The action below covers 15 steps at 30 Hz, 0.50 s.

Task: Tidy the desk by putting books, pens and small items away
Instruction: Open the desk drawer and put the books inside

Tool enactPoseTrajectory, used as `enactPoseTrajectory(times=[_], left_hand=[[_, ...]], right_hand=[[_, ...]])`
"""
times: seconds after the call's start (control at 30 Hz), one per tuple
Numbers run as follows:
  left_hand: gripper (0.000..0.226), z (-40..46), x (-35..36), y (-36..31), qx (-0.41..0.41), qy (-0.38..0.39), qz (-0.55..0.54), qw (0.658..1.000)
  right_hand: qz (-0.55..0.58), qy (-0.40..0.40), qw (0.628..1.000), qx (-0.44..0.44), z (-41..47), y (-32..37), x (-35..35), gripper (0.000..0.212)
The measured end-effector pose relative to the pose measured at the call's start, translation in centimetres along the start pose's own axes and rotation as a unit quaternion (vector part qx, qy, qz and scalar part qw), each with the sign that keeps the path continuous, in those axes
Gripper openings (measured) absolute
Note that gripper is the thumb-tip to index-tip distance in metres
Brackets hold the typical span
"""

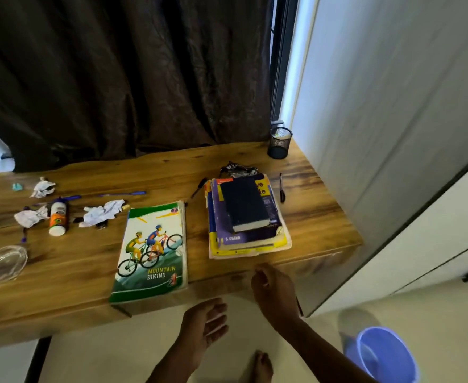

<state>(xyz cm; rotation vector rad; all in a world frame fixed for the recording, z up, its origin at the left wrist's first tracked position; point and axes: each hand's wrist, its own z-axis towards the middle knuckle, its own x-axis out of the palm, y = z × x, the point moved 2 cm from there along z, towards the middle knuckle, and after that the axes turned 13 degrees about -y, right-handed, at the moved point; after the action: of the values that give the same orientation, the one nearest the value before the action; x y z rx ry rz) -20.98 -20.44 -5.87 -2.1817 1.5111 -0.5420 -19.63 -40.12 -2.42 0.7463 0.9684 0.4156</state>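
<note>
Wood grain is running right under our right hand point(271, 291), which is hovering at the front edge of the worktop point(310, 217) in the lower middle of the frame, fingers loosely curled and grasping nothing. Our left hand point(208, 324) is hanging lower, off the worktop edge, palm up and released.

Just above the right hand we are looking at a stack of books point(248, 217), with a small dark book lying on top. Left of it, the Mountain Biking book point(152, 252) is lying flat by itself, not yet stacked. A black pen point(282, 187) is lying right of the stack and another pen point(198, 187) to its left, while the mesh pen holder point(279, 142) at the upper right of the worktop is looking empty.

Towards the left of the frame we are seeing crumpled paper point(102, 212), a glue bottle point(58, 217) on its side, blue pens point(122, 193) and a clear lid point(6, 262). A blue bin point(384, 355) is waiting on the floor at lower right.

We are judging the task early: most books are gathered, but pens, scraps and one book are remaining.
</note>
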Motion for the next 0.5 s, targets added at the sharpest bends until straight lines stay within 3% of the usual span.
enactPoseTrajectory(times=[0.07, 0.1, 0.2, 0.27, 0.37, 0.5], left_hand=[[0.027, 1.1, -1.6, 1.3, -0.051, -0.009, -0.044, 0.998], [0.027, 1.6, -2.4, 1.8, -0.064, -0.014, -0.066, 0.996], [0.029, 2.8, -4.0, 2.9, -0.069, -0.026, -0.101, 0.992], [0.039, 3.6, -4.5, 3.3, -0.079, -0.035, -0.113, 0.99], [0.048, 5.0, -4.4, 2.9, -0.107, -0.046, -0.181, 0.977], [0.08, 7.8, -3.5, 1.5, -0.14, -0.051, -0.328, 0.933]], right_hand=[[0.05, 0.076, 0.984, 0.151, -1.5, -1.2, 1.5, 0.018], [0.109, 0.107, 0.956, 0.252, -2.2, -1.9, 2.3, 0.019], [0.236, 0.168, 0.827, 0.482, -3.7, -3.5, 3.6, 0.018], [0.268, 0.169, 0.767, 0.558, -4.0, -4.5, 4.3, 0.032], [0.336, 0.111, 0.691, 0.63, -3.7, -6.2, 5.8, 0.042], [0.404, 0.019, 0.607, 0.684, -2.3, -8.3, 8.2, 0.048]])
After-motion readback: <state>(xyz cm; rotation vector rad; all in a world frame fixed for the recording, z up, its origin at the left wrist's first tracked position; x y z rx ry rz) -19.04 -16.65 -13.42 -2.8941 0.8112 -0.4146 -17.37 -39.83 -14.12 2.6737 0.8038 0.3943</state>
